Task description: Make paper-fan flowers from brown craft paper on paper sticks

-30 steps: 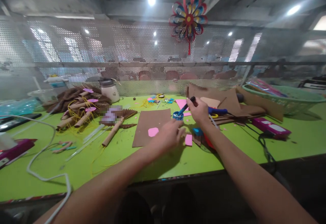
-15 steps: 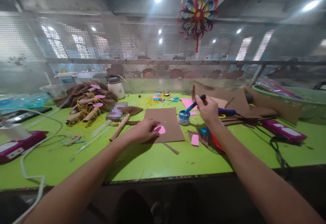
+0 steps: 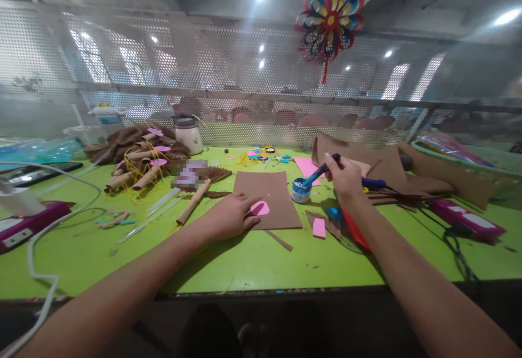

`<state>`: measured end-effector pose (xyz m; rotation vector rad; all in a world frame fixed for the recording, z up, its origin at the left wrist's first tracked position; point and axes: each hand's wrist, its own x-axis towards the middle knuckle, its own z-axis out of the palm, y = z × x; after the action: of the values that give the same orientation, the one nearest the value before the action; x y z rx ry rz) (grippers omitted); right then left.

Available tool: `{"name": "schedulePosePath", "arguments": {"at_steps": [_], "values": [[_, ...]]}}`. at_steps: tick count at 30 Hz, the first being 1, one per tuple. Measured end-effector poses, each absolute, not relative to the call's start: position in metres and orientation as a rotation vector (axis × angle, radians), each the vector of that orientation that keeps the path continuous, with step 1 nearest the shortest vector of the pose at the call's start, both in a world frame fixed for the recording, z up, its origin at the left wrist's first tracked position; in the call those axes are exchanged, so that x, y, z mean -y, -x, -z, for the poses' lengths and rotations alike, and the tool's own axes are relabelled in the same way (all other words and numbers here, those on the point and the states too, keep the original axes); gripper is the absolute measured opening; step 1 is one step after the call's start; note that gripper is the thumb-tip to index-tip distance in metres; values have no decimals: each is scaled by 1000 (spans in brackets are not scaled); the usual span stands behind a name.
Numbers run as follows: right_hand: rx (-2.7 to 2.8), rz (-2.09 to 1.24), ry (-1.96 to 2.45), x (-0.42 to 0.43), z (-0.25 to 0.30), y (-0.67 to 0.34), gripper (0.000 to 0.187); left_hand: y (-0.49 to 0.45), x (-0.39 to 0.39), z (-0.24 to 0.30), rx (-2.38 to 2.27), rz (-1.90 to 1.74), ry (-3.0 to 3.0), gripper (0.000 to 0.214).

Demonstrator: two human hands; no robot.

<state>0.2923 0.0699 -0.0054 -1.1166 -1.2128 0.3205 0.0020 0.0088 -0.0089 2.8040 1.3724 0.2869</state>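
Note:
A brown paper sheet (image 3: pixel 272 187) lies flat on the green table (image 3: pixel 261 265). On it is a small pink many-sided paper piece (image 3: pixel 260 208). My left hand (image 3: pixel 230 214) rests at the sheet's left side, fingers and thumb apart, their tips touching the pink piece's left edge. My right hand (image 3: pixel 346 180) is closed around the dark upper end of a blue brush (image 3: pixel 317 174). The brush slants down to the left, its lower end at the mouth of a small blue-and-white jar (image 3: pixel 300 190). The jar stands just right of the sheet; its contents are hard to make out.
Rolled brown tubes with pink ovals (image 3: pixel 153 170) pile up at left, beside a lidded white jar (image 3: pixel 187 134). Folded brown paper (image 3: pixel 383 168), a purple power strip (image 3: pixel 465 219) and a green basket (image 3: pixel 448 168) occupy the right. A pink paper scrap (image 3: pixel 319 228) lies nearer me.
The view has shifted slightly, so most things on the table sit a little further right. My left hand stays at the pink piece, and the brush is still at the jar.

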Motion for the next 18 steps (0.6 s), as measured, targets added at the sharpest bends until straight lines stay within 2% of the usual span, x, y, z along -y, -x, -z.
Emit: {"name": "schedulePosePath", "arguments": {"at_steps": [13,18], "values": [[1004,-261,943,-57,-7,-281,32,-6,-4,16,-1496,-409,-2751,62],[1037,-240,931,-56,-5,-280,30,-3,-13,20,-1411,-527,-2782,38]]}}
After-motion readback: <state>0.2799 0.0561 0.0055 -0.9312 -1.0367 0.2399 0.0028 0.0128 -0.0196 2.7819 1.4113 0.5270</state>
